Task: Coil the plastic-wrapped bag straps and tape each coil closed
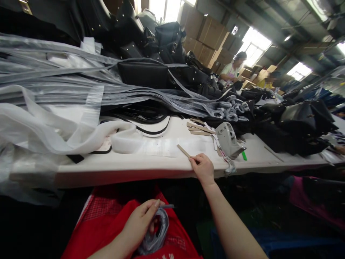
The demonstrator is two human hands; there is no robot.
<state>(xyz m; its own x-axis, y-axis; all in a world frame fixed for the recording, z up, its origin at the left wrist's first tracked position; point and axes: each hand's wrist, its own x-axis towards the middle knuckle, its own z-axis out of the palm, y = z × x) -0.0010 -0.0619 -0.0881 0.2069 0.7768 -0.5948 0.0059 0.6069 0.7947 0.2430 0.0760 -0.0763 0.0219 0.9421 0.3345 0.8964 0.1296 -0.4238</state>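
At the bottom centre of the frame, the left hand point(141, 217) is closed around a coil of plastic-wrapped strap point(153, 242), in front of a red garment point(106, 223). Near the middle, the right hand point(203, 167) pinches one end of a thin tan strip point(182, 150) at the edge of the white surface point(161, 162). Right of centre, a grey tape dispenser point(226, 138) stands just beside more loose strips point(199, 132).
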